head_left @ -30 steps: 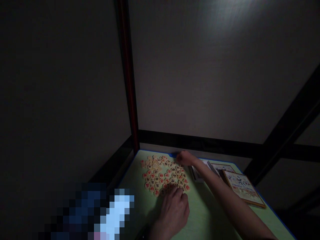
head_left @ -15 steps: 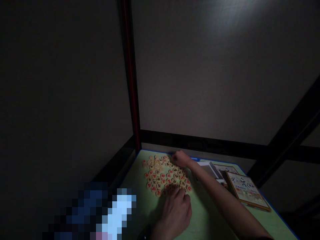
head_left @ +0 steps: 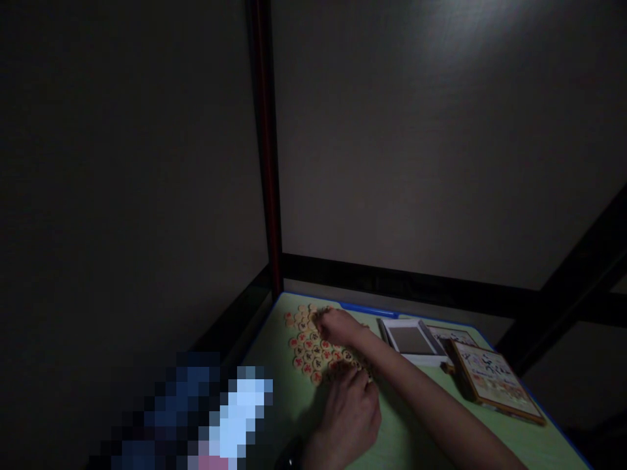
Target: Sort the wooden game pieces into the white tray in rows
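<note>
Round wooden Chinese chess pieces (head_left: 317, 363) with red and black characters lie spread over the green table (head_left: 267, 391). Some at the back show plain faces. My left hand (head_left: 350, 411) is at the near edge of the spread, fingers curled down among the pieces. Its fingertips are partly hidden, and so is whatever they may hold. My right hand (head_left: 337, 326) reaches in from the right over the back of the spread. Its fingers are bent together down at the pieces; anything between them is hidden. My right forearm covers the right part of the spread.
An open white-rimmed box (head_left: 431, 358) stands right of my right forearm. Beside it lies a box with a printed lid (head_left: 499, 385), with another printed panel (head_left: 453, 335) behind. A blue strip (head_left: 369, 310) runs along the back edge. Walls (head_left: 392, 163) rise behind the table.
My right hand has moved left and slightly nearer, from the back right of the pieces to over their middle back. My left hand stays curled at the near edge. The view has shifted slightly.
</note>
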A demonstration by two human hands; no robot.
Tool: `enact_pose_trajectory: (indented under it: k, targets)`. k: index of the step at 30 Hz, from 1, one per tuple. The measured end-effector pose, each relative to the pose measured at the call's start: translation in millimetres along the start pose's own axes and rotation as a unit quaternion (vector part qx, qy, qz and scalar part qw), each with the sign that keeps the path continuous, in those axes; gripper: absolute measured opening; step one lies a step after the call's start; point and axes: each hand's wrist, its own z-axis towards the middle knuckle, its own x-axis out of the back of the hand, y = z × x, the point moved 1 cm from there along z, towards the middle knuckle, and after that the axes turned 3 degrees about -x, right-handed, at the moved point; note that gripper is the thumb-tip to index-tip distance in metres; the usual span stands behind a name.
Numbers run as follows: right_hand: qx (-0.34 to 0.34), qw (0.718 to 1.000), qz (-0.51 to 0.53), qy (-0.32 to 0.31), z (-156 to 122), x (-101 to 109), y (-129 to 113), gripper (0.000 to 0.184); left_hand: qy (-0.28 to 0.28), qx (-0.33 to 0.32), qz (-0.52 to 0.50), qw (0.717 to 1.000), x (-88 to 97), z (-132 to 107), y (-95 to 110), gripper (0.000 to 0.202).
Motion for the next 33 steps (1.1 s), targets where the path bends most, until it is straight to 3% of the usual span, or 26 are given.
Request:
enact_pose_trajectory:
  k: [6, 15, 21, 28, 33]
  targets:
    - [0.025, 1.0, 0.015, -0.004, -0.7, 2.3, 5.6, 0.035, -0.004, 0.004, -0.009, 1.0, 1.7, -0.2, 0.5, 0.009]
    - [0.027, 0.992, 0.108, -0.057, 1.4, 4.6, 29.3, 0.036, -0.014, 0.011, -0.017, 1.0, 3.6, 1.6, 1.1, 0.008]
    - [0.019, 0.991, 0.114, -0.072, 1.1, 4.1, 36.2, 0.032, -0.013, 0.007, -0.012, 1.0, 4.8, 1.0, 1.5, 0.009]
    - [-0.002, 0.998, 0.064, -0.006, 7.9, 12.1, 11.2, 0.024, -0.002, 0.005, -0.008, 1.0, 2.8, 1.1, 0.7, 0.01]
    - [0.002, 1.0, 0.024, 0.017, 17.4, 6.2, -13.3, 0.022, -0.014, 0.006, -0.01, 1.0, 7.2, 1.7, 0.4, 0.01]
